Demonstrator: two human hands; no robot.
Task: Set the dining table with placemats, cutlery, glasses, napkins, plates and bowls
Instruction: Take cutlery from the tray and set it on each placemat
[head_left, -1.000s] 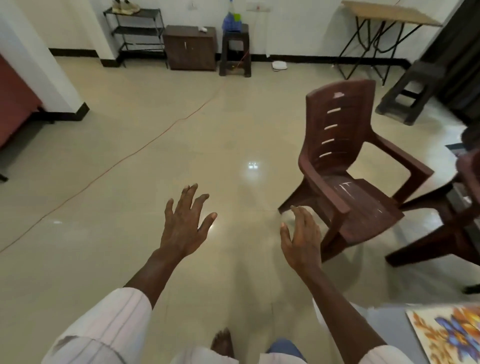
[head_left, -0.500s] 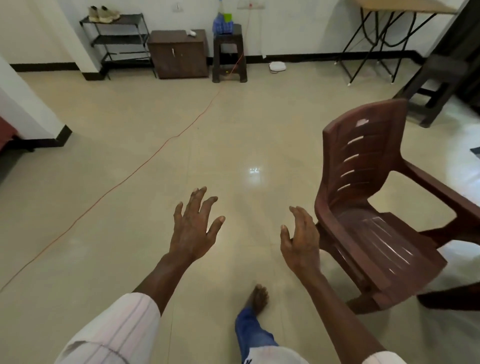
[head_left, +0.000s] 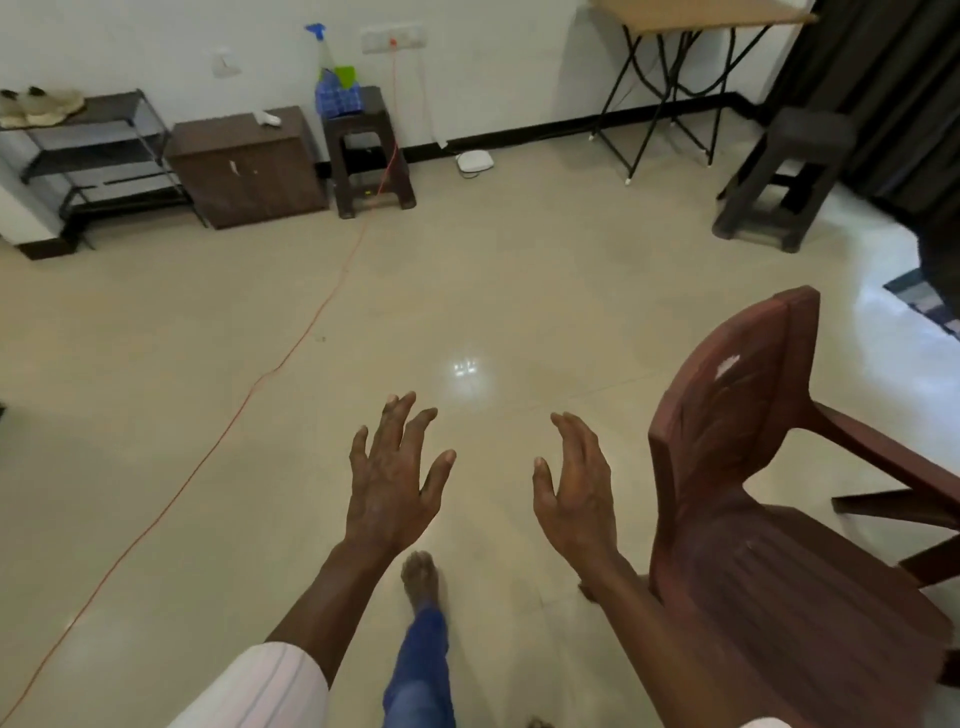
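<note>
Head: two hands (head_left: 389, 483) (head_left: 574, 493), one chair (head_left: 727, 441)

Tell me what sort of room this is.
Most likely a living or dining room in a home: a shoe rack with shoes, a small wooden cabinet, a brown plastic chair on tiled floor.
</note>
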